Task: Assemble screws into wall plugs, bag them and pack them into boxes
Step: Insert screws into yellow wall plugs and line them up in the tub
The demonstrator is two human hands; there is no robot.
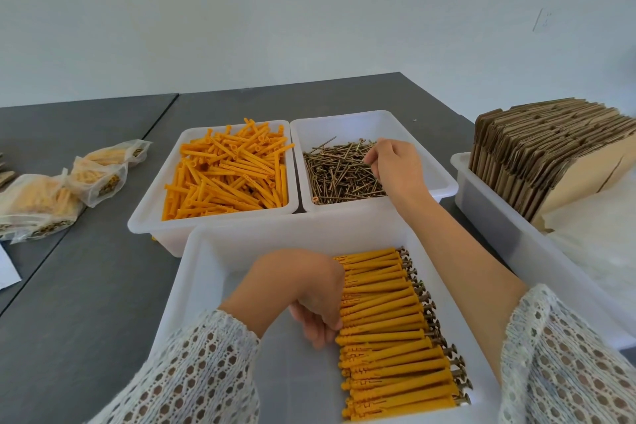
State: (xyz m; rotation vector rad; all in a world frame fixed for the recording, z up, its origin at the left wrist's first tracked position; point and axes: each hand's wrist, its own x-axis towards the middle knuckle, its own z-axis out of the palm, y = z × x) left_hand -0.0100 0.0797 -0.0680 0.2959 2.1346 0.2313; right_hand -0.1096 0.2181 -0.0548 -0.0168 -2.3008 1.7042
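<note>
A white bin (206, 272) in front of me holds a neat row of orange wall plugs with screws in them (395, 330). My left hand (306, 293) rests inside this bin, fingers curled against the tips of the plugs near the row's middle. Behind it, a white bin (155, 213) is full of loose orange wall plugs (227, 172). To its right a second white bin (440, 179) holds loose brass screws (337, 172). My right hand (392, 165) reaches into the screw bin and pinches at screws with its fingertips.
Several filled clear bags of plugs and screws (62, 189) lie on the grey table (86, 286) at the left. A white bin (481, 203) at the right holds a stack of flat cardboard boxes (550, 148) and clear plastic bags (599, 244).
</note>
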